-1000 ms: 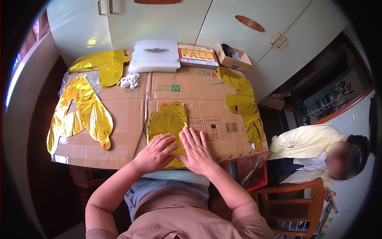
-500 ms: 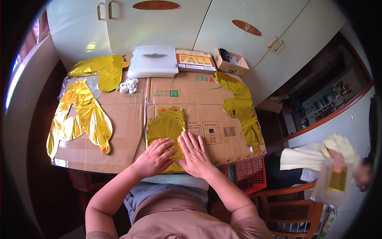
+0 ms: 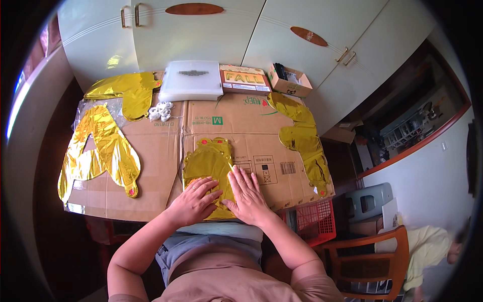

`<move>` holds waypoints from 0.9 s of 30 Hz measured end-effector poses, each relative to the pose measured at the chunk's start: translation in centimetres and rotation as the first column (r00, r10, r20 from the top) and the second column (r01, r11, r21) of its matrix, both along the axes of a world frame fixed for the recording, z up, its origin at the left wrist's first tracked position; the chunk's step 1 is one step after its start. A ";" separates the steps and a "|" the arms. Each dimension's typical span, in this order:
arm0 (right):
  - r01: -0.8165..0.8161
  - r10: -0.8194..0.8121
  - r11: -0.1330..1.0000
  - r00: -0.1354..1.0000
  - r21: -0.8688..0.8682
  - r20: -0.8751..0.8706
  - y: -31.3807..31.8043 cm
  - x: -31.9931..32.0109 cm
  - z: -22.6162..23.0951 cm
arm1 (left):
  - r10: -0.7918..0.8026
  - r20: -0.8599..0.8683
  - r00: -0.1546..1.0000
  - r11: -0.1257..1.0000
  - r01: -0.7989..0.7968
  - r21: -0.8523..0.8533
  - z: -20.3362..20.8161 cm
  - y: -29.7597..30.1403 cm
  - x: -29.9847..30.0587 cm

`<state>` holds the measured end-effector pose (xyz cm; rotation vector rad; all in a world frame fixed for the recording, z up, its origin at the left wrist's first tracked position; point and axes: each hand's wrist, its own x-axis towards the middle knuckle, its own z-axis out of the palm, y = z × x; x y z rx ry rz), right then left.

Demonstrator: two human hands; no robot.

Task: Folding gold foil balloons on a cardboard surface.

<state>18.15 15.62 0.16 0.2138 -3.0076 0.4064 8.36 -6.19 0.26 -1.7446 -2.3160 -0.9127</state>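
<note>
A flat gold foil balloon (image 3: 207,160) with red marks at its far end lies on the cardboard near the front edge. My left hand (image 3: 195,202) rests across its near part, fingers stretched out; a ring is on one finger. Along the balloon's right edge my right hand (image 3: 245,197) lies flat, its fingers long and its thumb pointing toward the left hand. The two hands are close together and cover part of the foil. Both press on the balloon without gripping anything that shows.
More gold foil balloons lie at left (image 3: 103,151), back left (image 3: 126,91) and right (image 3: 302,136). White string (image 3: 161,111), a translucent plastic stack (image 3: 191,83), a printed box (image 3: 245,79) and a small open carton (image 3: 291,83) stand behind. A wooden chair (image 3: 400,261) and red crate (image 3: 322,224) are at right.
My hands stay almost in place on the balloon. The person in pale yellow at the right has moved lower behind the chair, and a grey stool now shows there.
</note>
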 end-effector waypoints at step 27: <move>0.494 -0.585 0.693 0.811 -0.524 -0.010 13.0 -6.3 3.9 | 0.000 -0.019 1.000 0.999 0.000 0.034 0.1 0.0 0.0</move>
